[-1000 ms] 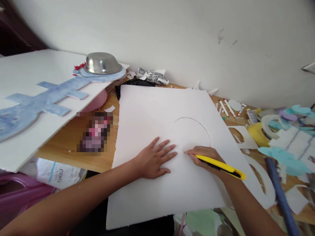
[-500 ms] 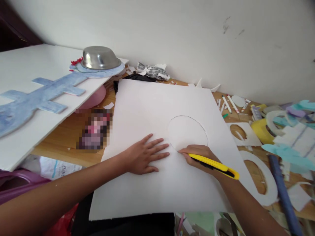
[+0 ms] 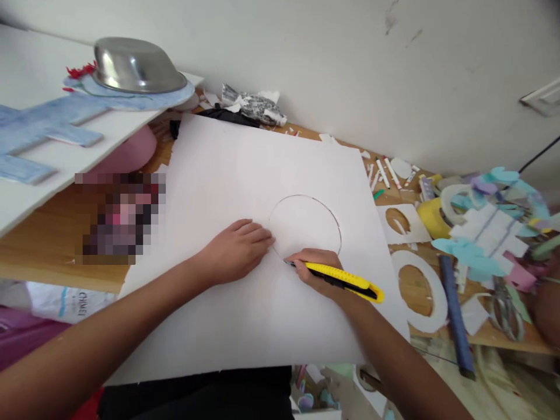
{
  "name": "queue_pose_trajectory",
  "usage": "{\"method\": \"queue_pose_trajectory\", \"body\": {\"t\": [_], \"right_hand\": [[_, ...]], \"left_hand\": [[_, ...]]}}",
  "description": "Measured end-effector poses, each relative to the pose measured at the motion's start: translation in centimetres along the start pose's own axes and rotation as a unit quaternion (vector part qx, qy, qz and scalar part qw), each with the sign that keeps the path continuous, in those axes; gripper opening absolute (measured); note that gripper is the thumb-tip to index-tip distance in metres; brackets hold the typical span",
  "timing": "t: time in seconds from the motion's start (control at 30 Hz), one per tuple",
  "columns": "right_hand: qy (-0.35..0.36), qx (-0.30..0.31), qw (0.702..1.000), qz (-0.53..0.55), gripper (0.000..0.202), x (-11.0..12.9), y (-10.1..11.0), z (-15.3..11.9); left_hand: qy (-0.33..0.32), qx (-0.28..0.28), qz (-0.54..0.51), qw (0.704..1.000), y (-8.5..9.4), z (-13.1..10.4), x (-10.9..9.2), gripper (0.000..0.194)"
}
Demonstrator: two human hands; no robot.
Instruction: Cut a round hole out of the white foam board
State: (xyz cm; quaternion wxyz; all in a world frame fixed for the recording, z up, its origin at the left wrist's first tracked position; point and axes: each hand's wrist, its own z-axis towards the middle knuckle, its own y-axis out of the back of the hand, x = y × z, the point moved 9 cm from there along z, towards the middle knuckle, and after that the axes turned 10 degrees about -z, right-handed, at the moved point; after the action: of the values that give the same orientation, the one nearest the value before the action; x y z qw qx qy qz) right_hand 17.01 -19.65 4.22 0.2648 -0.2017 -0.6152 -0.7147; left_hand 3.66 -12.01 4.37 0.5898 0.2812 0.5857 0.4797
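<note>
The right hand (image 3: pixel 315 268) is closed round a smooth yellow-and-black utility knife (image 3: pixel 345 280), its tip on the lower left of a thin circle outline on the white board (image 3: pixel 219 175) — a stiff, flat sheet with rough left edges. The left hand (image 3: pixel 238 248) lies on the board just left of the circle, fingers together and slightly curled, gripping nothing. To the right, on the wooden table (image 3: pixel 485 338), are a white oval ring (image 3: pixel 396 291), a dark blue rod (image 3: pixel 455 318) and metal scissors (image 3: pixel 506 309). Farther off — left, a shiny round steel bowl (image 3: pixel 135 64) sits upside down on a blue-painted cutout (image 3: pixel 65 125)
</note>
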Motion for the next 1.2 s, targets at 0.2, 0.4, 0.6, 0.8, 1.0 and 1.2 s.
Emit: {"method": "queue_pose_trajectory", "body": {"t": [0.2, 0.4, 0.6, 0.8, 1.0, 1.2], "right_hand": [[0.092, -0.01, 0.995, -0.024, 0.021, 1.4, 0.8, 0.0], [0.144, -0.023, 0.989, -0.031, 0.029, 1.3, 0.9, -0.3], [0.156, 0.002, 0.988, -0.014, 0.029, 1.0, 1.4, -0.3], [0.159, 0.035, 0.987, -0.003, 0.026, 0.3, 1.5, -0.2], [0.169, 0.055, 0.984, 0.009, 0.025, 0.1, 2.3, -0.2], [0.113, 0.086, 0.99, 0.025, 0.024, -1.7, 2.2, -0.9]], "left_hand": [[0.048, -0.009, 0.001, 0.999, -2.9, 3.3, 1.4, 0.051], [0.045, -0.015, 0.004, 0.999, -2.9, 3.1, 1.6, 0.051], [0.046, -0.009, 0.011, 0.999, -2.8, 3.2, 1.5, 0.051], [0.048, -0.012, 0.005, 0.999, -2.6, 3.3, 1.5, 0.051], [0.047, -0.002, 0.003, 0.999, -2.7, 3.3, 1.4, 0.051], [0.048, 0.001, -0.001, 0.999, -2.7, 3.2, 1.5, 0.051]]}}
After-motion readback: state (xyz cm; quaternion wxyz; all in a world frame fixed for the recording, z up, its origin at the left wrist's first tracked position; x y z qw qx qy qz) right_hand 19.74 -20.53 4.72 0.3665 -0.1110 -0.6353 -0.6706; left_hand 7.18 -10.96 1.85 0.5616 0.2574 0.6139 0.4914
